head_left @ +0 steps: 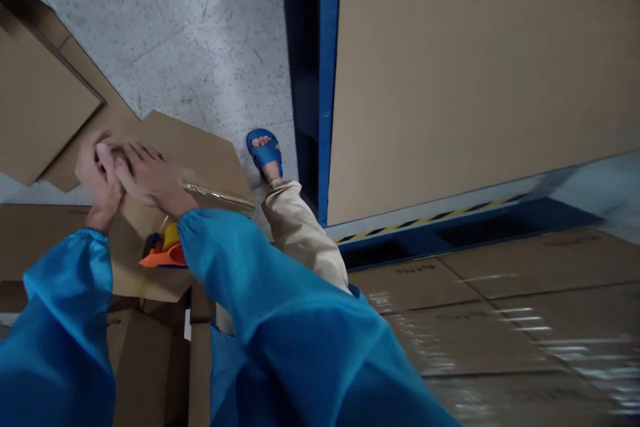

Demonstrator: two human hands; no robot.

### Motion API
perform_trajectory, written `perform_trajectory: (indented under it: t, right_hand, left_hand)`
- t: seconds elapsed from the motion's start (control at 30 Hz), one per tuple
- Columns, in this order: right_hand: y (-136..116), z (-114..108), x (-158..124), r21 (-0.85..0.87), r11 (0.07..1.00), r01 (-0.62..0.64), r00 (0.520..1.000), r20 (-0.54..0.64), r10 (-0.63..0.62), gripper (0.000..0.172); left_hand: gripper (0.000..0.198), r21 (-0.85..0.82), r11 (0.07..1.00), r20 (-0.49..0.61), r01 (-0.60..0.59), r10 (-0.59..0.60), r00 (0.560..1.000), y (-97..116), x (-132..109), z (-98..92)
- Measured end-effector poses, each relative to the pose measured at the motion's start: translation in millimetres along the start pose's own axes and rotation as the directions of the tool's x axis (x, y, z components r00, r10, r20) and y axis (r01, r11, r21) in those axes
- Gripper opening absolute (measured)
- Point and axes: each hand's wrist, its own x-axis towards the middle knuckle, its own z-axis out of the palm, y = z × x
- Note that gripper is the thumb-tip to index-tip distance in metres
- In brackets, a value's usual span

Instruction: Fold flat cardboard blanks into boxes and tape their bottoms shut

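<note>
Cardboard flap (200,153), atop cartons at the floor's left edge. Left hand (97,177) on its corner, grip unclear; right hand (150,177) spread flat, pressing. Step, judged: folding down. Tape dispenser (167,250) just beneath; sealing calls for one freed hand.

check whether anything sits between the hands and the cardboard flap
Nothing visible does. The left hand and right hand lie directly on the cardboard flap, close together. The orange and yellow tool sits lower down by the right wrist, not between hands and flap.
</note>
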Motion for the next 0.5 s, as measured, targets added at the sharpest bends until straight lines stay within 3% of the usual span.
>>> perform_trajectory:
  t: [0.1, 0.23, 0.4, 0.5]
  right_hand:
    - [-1.6, 8.7, 38.5, 0.118, 0.992, 0.039, 0.996, 0.08, -0.049, 0.074]
    - [32.1, 6.6, 36.1, 0.249, 0.968, 0.011, 0.987, 0.151, -0.05, 0.088]
    - [113.1, -7.3, -2.0, 0.181, 0.975, -0.127, 0.972, 0.219, 0.086, 0.066]
    - [162.7, -18.9, -18.6, 0.107, 0.983, -0.148, 0.968, 0.22, 0.121, 0.047]
  left_hand:
    - [0.058, -0.114, 0.987, -0.07, 0.113, -0.122, 0.99, 2.7, 2.8, 0.4]
    - [0.065, 0.045, 0.989, -0.017, 0.137, -0.137, 0.99, 1.4, 4.4, 0.7]
    - [0.064, 0.188, 0.979, 0.091, 0.084, -0.103, 0.991, -3.3, 0.9, -4.4]
    - [0.06, 0.05, 0.986, 0.033, 0.16, -0.161, 0.986, -4.0, 3.3, -1.6]
